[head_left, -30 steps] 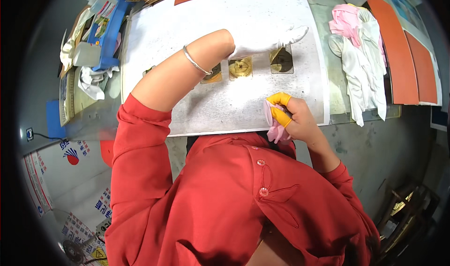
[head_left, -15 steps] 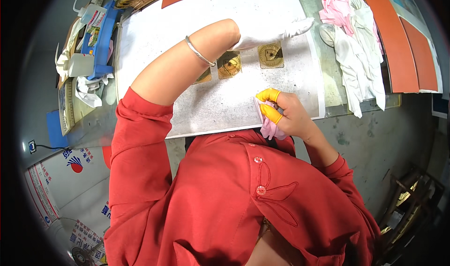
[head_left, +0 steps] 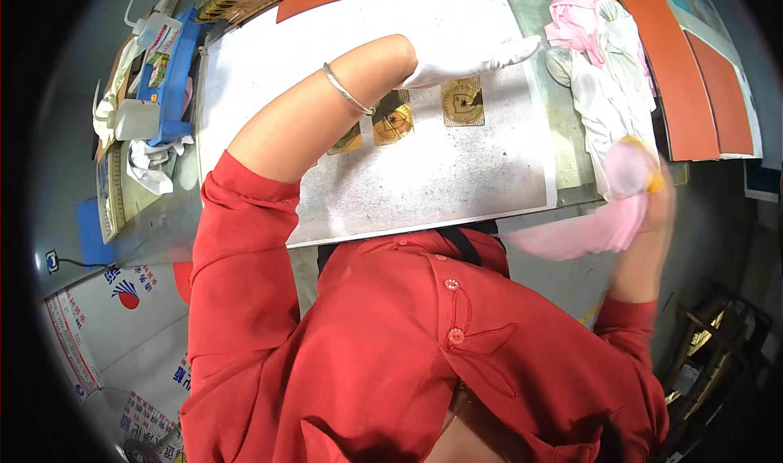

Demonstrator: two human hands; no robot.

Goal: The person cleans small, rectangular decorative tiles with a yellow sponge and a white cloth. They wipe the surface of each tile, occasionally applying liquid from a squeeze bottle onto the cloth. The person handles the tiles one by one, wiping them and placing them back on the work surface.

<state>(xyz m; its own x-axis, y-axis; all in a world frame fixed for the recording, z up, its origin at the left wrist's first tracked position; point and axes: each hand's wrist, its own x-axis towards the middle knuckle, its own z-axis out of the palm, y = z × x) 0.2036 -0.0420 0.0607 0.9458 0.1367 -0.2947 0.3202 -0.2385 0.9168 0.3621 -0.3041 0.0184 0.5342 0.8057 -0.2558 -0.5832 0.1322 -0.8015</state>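
Pink cloth (head_left: 583, 233) in right hand (head_left: 644, 194) grip (blurred)

Red buttoned shirt, silver bangle (head_left: 349, 94), white glove (left hand (head_left: 473, 57)).

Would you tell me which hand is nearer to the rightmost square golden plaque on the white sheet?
Left. The white-gloved left hand lies just above the rightmost golden plaque; the right hand, gripping a pink cloth, is off the sheet.
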